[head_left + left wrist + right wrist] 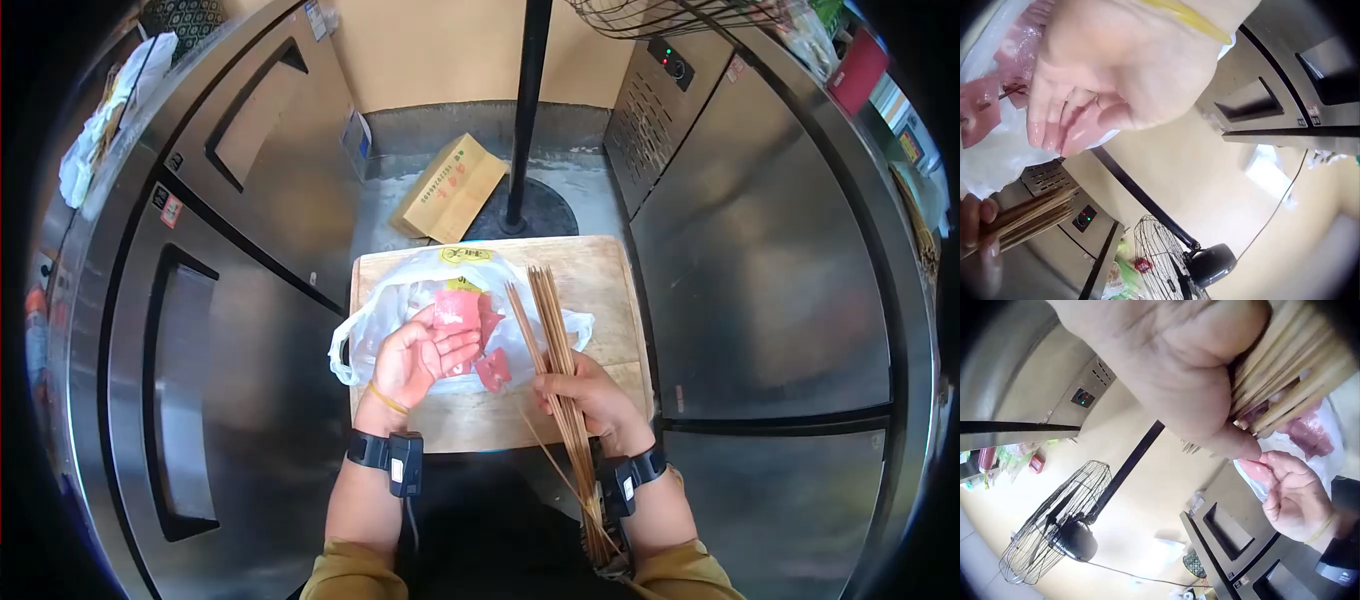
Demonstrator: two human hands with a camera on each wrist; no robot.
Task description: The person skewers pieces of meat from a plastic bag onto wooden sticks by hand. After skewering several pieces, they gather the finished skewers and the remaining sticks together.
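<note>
Holding meat (456, 308) left, skewers (552, 330) right, the hands (412, 365) (597, 395) have box (455, 192) and pole (528, 100) beyond.

The left arm (362, 505) and right arm (662, 515) are stretched out from the near side. The left hand (412, 362) is turned palm up, its fingers bent a little. The right hand (592, 394) is curled, its thumb pointed left.

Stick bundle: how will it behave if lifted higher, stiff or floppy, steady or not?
Stick bundle is probably stiff, since the sticks run straight well past the right hand. Likely light for its length: each looks thin and wooden. May splay or shed sticks, as some already slant away from the rest.
</note>
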